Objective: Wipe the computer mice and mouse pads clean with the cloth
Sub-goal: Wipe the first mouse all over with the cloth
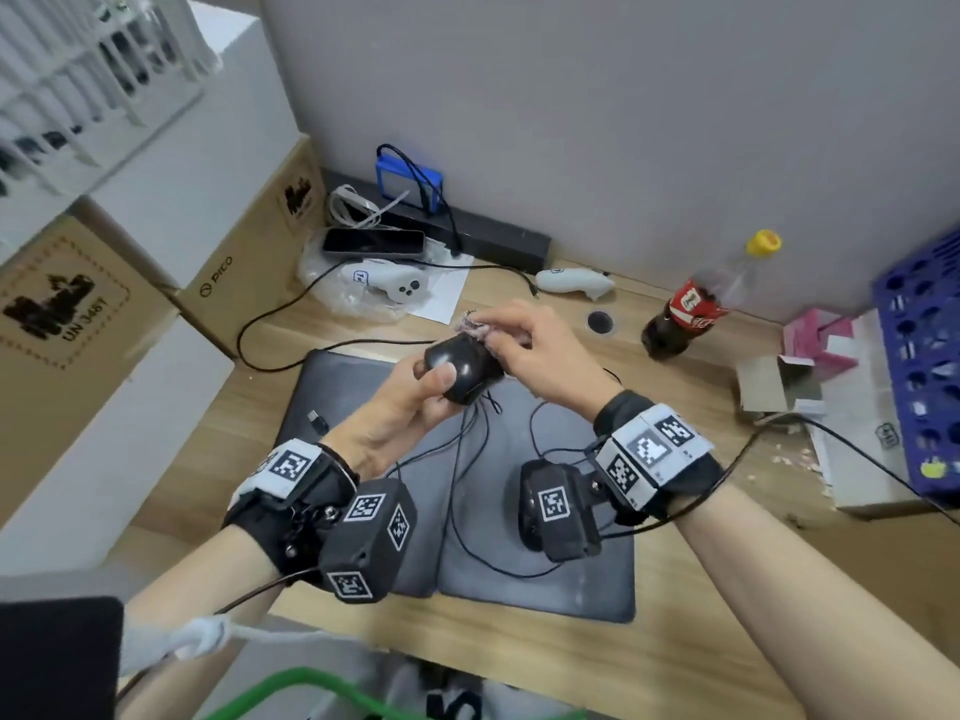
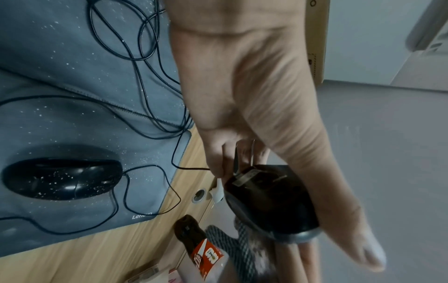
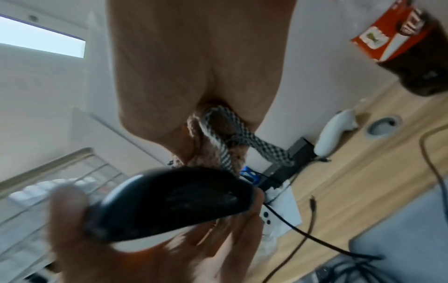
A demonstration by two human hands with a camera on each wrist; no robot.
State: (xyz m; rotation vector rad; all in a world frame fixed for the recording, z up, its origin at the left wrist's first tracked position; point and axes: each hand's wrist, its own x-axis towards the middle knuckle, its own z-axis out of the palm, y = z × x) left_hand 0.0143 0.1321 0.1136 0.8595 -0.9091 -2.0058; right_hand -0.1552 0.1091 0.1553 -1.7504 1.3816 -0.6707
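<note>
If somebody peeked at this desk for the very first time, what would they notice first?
Probably the black computer mouse held up above the desk: the left hand grips it while the right hand presses a checked cloth to its far end. Next, the second mouse lying on the grey mouse pad, both dotted with white specks. A cola bottle with a yellow cap stands behind, to the right.

I read "PICO" on the side of a cardboard box [image 1: 244,283], "UN 3481" on the nearer box [image 1: 67,309], and "Lenovo" on the grey mouse pad [image 2: 141,216] corner.
</note>
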